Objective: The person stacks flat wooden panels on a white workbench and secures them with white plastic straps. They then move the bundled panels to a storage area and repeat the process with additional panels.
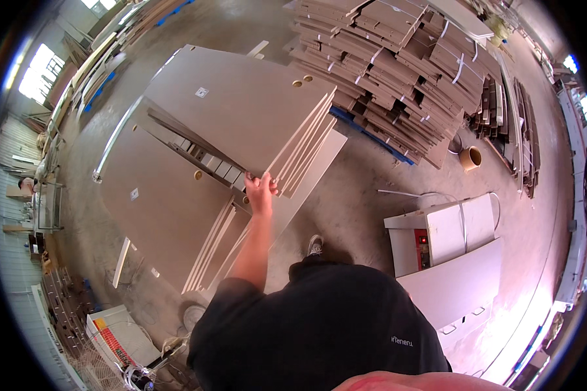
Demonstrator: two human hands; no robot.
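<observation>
My left hand (261, 190) reaches forward to the near corner of the upper stack of panels. Its fingers are curled round the corner of a brown flat panel (241, 98), which has a small white label and two round holes near its far right corner. Several more panels show their pale edges beneath it, fanned out unevenly. Beside it on the left lies a second stack, topped by a similar brown panel (156, 208) with a label and round holes. Between the stacks runs a dark gap with pale slats in it. My right hand is out of sight; only part of the arm (411, 383) shows at the bottom edge.
Strapped bundles of brown boards (391, 65) rise on a blue pallet (372, 137) at the far right. A white cabinet (460, 225) with a red switch panel stands to my right, near a cardboard tube (470, 158). A white machine (120, 335) sits at lower left.
</observation>
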